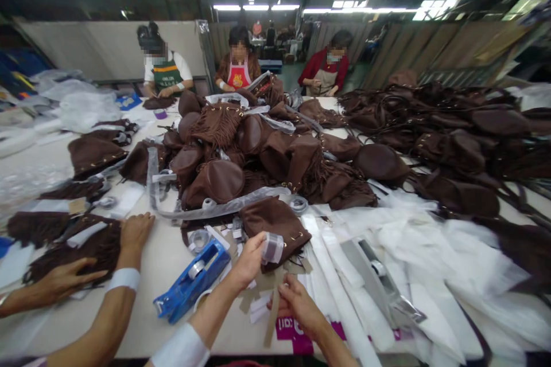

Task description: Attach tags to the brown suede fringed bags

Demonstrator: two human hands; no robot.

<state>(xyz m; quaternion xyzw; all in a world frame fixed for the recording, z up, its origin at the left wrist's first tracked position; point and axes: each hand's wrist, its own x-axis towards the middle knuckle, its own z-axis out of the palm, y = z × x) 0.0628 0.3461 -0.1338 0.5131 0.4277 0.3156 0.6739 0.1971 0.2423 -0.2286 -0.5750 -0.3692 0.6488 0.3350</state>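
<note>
Near the front middle of the table, my left hand (250, 258) is closed on a small clear-wrapped bundle (272, 248) with a greyish middle; its exact kind does not show. My right hand (299, 305) pinches a narrow tan strip (274, 312) that hangs down below the fingers. Just beyond both hands lies a dark brown bag (275, 221) with gold eyelets. Loose tan and white paper pieces (257, 305) are scattered beneath my hands. A blue tape dispenser (192, 281) stands left of my left forearm.
A co-worker's hands (134, 235) rest at the left, one on a fringed brown bag (92, 246). Brown bags (219, 180) are heaped mid-table. A grey tape dispenser (381, 281) and white wrapping sheets (430, 246) lie to the right. Three people work across the table.
</note>
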